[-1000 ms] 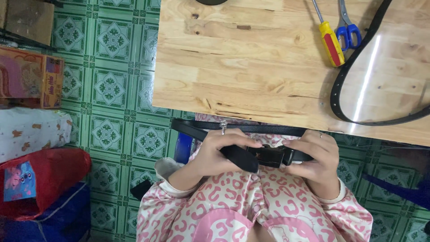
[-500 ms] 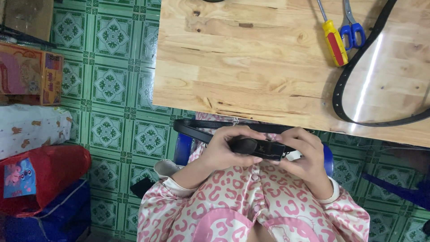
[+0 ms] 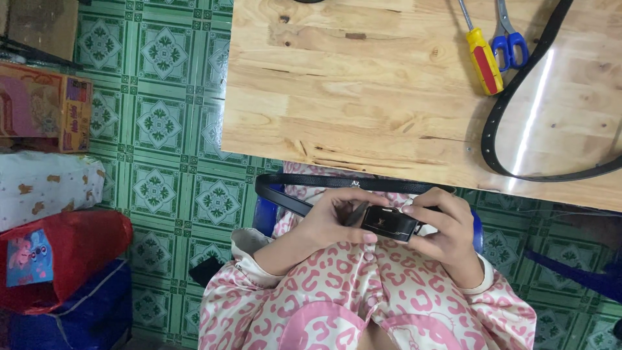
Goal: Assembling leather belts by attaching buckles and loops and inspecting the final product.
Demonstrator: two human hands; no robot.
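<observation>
Both hands work over my lap, below the wooden table's (image 3: 337, 97) front edge. My left hand (image 3: 337, 217) and my right hand (image 3: 444, 227) together grip a black rectangular belt buckle (image 3: 390, 222). The black belt strap (image 3: 304, 183) loops out from the buckle to the left and runs along under the table edge. My sleeves are pink with a leopard pattern.
On the table lie a second black belt (image 3: 518, 84), curved at the right, a yellow-and-red screwdriver (image 3: 484, 61) and blue-handled scissors (image 3: 509, 45). Green patterned tiles (image 3: 162, 123) cover the floor. A cardboard box (image 3: 42, 107), cloth bundle (image 3: 45, 185) and red bag (image 3: 61, 256) sit at the left.
The buckle has been turned in my hands so its flat black face shows. Both hands have stayed at my lap, shifting slightly closer together around it.
</observation>
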